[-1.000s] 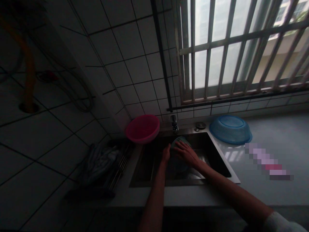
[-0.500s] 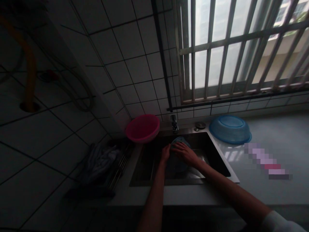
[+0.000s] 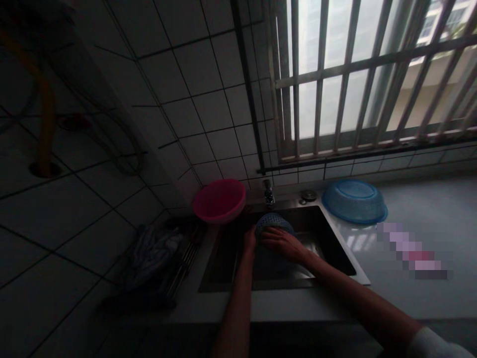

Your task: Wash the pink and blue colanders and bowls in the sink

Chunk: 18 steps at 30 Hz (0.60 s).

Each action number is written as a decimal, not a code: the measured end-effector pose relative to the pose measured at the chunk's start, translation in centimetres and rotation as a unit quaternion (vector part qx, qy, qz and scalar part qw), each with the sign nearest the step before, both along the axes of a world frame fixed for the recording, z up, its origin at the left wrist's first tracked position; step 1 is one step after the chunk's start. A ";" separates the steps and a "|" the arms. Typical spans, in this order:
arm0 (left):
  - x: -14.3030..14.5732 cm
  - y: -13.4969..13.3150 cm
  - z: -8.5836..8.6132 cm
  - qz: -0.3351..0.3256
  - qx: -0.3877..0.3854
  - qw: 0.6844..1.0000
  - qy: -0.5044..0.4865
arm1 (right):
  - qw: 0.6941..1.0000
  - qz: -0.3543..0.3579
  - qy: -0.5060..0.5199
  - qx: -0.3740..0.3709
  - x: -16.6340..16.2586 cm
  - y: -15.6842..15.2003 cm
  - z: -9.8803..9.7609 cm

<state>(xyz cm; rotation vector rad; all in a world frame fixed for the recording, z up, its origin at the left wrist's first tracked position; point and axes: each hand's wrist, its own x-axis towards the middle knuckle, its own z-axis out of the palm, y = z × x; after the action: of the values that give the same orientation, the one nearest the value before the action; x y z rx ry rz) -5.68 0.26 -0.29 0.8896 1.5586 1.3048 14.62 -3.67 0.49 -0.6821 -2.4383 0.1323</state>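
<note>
A blue colander with small round holes is tilted over the sink, and its lower part is in shadow. My left hand is closed on its left edge. Across the colander lies my right hand, its fingers stretched out and nearly flat on the perforated side. Whether something thin is under those fingers is too dark to tell. The tap stands just behind the colander.
A pink basin leans at the sink's back left corner. Right of the sink, an upturned blue basin rests on the counter, near a blurred-out pinkish item. Crumpled cloth lies on a rack at left. A drain strainer is beside the tap.
The colander has turned, so more of its perforated side shows. My left hand has moved slightly left and my right hand has slid a little down across it.
</note>
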 end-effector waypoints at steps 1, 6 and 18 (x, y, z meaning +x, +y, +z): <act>0.0 0.1 0.0 0.004 -0.008 1.000 -0.006 | 0.999 -0.036 0.024 -0.012 0.7 0.6 -0.1; 0.1 0.2 0.1 -0.010 -0.013 1.000 -0.023 | 0.994 -0.096 0.034 -0.042 1.3 0.7 -0.6; 2.0 -0.4 0.7 -0.111 0.009 0.993 0.044 | 0.961 -0.240 0.090 -0.106 1.5 3.1 -2.5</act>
<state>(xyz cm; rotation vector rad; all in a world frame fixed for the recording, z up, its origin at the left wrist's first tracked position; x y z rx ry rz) -3.71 -0.17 0.40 1.1107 1.4694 1.1344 16.14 -0.56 -1.97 -1.2790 -2.0377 0.2500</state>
